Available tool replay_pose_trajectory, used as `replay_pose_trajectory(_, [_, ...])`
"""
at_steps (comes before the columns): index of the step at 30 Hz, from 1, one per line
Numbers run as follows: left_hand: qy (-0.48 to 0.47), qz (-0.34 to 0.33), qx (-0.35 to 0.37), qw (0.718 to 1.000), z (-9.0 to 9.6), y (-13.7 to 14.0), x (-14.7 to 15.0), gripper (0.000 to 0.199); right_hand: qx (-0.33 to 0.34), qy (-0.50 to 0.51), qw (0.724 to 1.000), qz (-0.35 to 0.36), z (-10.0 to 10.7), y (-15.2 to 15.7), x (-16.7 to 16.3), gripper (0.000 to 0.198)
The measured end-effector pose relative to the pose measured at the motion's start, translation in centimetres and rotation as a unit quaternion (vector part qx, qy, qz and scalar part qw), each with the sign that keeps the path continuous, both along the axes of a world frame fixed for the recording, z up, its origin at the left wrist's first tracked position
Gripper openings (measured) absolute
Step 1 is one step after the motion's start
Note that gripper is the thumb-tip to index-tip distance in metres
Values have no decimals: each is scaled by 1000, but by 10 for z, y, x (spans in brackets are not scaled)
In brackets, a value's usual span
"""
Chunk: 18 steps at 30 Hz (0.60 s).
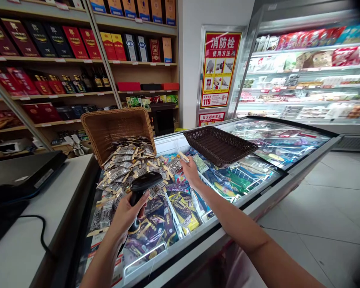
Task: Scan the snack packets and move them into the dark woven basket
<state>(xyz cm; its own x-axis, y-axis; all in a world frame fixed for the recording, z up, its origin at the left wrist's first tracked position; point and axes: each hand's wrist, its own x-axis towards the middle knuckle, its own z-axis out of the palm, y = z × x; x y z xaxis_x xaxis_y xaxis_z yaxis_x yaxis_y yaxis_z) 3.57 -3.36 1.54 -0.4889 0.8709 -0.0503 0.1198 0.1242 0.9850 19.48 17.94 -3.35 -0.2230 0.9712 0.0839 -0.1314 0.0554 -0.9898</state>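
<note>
My left hand (126, 213) is wrapped around the handle of a black barcode scanner (146, 181), its head pointing to the right over the freezer. The fingers of my right hand (190, 171) are closed on a small clear snack packet (174, 166) with a tan top strip. Beside it, a tan wicker basket (117, 125) lies tipped on its side. A heap of similar packets (120, 162) spills from its mouth across the glass. To the right of my right hand, a dark brown woven tray (222, 145) rests on the freezer top.
The chest freezer (252, 212) holds bagged frozen goods under glass. At left stands a white counter (58, 200) with a black device (27, 172) and a cable. Shelves of boxed bottles (75, 40) line the back. A lit refrigerated display (306, 76) stands at right.
</note>
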Motion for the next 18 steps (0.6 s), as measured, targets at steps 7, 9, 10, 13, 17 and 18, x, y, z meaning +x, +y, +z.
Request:
replay_pose_trajectory(7, [6, 9, 4, 1000, -4, 1, -1, 54, -9, 1, 1000, -12, 5, 4, -1, 22])
replay_pose_trajectory(9, [6, 6, 3, 1000, -5, 2, -4, 54, -11, -2, 1000, -11, 7, 4, -1, 21])
replay_pose_trajectory(10, [3, 4, 3, 1000, -6, 2, -5, 54, -11, -2, 1000, -11, 7, 3, -1, 20])
replay_pose_trajectory(13, [-4, 4, 7, 1000, -5, 2, -5, 53, -7, -2, 1000, -8, 5, 4, -1, 19])
replay_pose_trajectory(17, [-3, 7, 16, 1000, -2, 0, 0, 53, -6, 3, 1000, -12, 1, 8, -1, 24])
replay_pose_trajectory(18, [-2, 8, 16, 1000, -1, 0, 1, 53, -8, 1, 1000, -16, 0, 9, -1, 24])
